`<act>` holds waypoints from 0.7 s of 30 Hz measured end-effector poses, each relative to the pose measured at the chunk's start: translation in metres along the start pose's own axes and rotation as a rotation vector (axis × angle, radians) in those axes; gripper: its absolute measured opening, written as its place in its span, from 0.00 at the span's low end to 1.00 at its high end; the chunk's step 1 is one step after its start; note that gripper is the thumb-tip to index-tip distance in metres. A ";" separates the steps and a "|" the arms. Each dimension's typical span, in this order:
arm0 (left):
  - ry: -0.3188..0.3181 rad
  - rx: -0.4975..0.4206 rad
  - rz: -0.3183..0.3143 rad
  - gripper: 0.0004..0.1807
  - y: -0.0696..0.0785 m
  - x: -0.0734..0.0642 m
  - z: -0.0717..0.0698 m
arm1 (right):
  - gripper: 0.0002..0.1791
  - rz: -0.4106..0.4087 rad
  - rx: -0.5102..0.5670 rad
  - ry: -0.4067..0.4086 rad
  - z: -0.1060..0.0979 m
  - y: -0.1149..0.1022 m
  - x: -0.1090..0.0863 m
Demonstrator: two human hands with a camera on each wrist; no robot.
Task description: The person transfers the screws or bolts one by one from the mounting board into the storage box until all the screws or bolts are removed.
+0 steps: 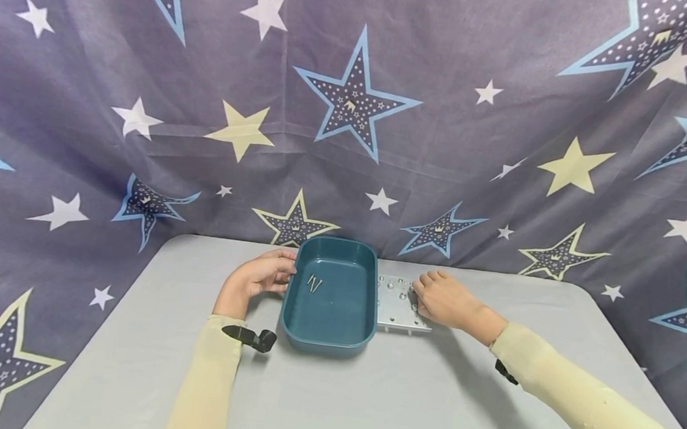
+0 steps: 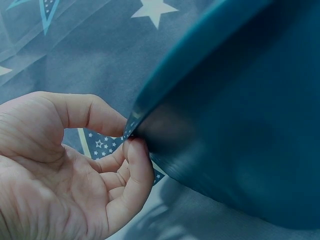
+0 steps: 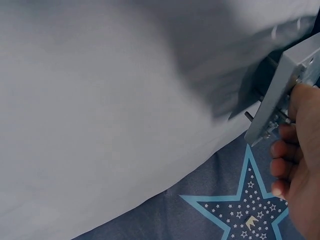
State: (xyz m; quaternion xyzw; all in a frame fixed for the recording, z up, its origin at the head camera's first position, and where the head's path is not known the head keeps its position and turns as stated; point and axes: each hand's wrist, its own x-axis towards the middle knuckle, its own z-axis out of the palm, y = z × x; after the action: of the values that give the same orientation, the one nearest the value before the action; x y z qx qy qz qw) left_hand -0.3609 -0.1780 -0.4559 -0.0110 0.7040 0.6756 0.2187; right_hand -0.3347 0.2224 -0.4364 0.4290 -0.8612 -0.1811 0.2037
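Note:
A blue plastic tray (image 1: 326,342) stands on the table with a few thin metal screws (image 1: 314,283) lying inside. My left hand (image 1: 261,275) is at its left side. In the left wrist view that hand (image 2: 75,165) pinches the tray's edge (image 2: 165,70) between thumb and finger. Right of the tray is a silver metal plate (image 1: 395,313) studded with screws, some poking out underneath. My right hand (image 1: 449,300) is over the plate's right side, fingers curled at a screw. In the right wrist view the hand (image 3: 305,155) largely hides what its fingertips grip.
A pale grey cloth covers the table (image 1: 327,404). Behind it hangs a purple-grey curtain (image 1: 447,155) printed with stars. Dark wrist straps sit on both sleeves, the left one (image 1: 249,337) close to the tray's near left corner.

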 end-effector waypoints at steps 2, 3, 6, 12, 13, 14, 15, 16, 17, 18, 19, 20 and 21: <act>0.002 -0.003 -0.001 0.23 0.000 0.000 0.000 | 0.10 0.000 -0.001 0.007 0.000 0.000 0.000; 0.003 -0.003 -0.002 0.23 0.000 0.000 0.000 | 0.09 -0.001 -0.002 0.012 0.000 0.000 0.000; 0.004 -0.004 -0.003 0.23 0.001 -0.001 0.000 | 0.08 -0.003 -0.004 0.025 0.001 0.000 0.000; 0.001 -0.004 -0.006 0.23 0.000 -0.001 0.001 | 0.09 -0.014 -0.019 0.040 0.003 0.000 -0.001; 0.001 -0.006 -0.007 0.23 0.000 -0.001 0.001 | 0.09 -0.017 -0.024 0.041 0.003 0.000 -0.001; 0.001 -0.008 -0.007 0.23 0.000 -0.001 0.000 | 0.09 -0.021 -0.029 0.044 0.003 0.000 -0.002; 0.002 -0.009 -0.008 0.23 0.000 -0.001 0.000 | 0.09 -0.026 -0.035 0.045 0.003 0.000 -0.002; 0.002 -0.010 -0.008 0.23 0.000 -0.001 0.000 | 0.09 -0.029 -0.040 0.046 0.004 0.000 -0.002; 0.002 -0.010 -0.007 0.23 0.000 -0.001 0.000 | 0.10 -0.032 -0.045 0.045 0.004 0.000 -0.002; 0.001 -0.009 -0.006 0.23 0.000 -0.001 0.000 | 0.10 -0.035 -0.050 0.045 0.004 0.000 -0.002; 0.000 -0.008 -0.004 0.23 0.000 -0.002 0.000 | 0.10 -0.037 -0.055 0.045 0.003 0.000 -0.002; 0.000 -0.005 -0.004 0.23 0.001 -0.002 0.000 | 0.10 -0.041 -0.068 0.050 0.008 0.001 -0.003; -0.001 -0.005 -0.003 0.23 0.001 -0.001 0.000 | 0.10 -0.042 -0.070 0.052 0.008 0.001 -0.003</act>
State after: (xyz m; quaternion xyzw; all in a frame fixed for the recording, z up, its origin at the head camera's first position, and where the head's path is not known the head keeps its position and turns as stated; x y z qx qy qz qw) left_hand -0.3598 -0.1783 -0.4549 -0.0124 0.7023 0.6769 0.2200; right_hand -0.3380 0.2264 -0.4436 0.4442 -0.8396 -0.2039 0.2370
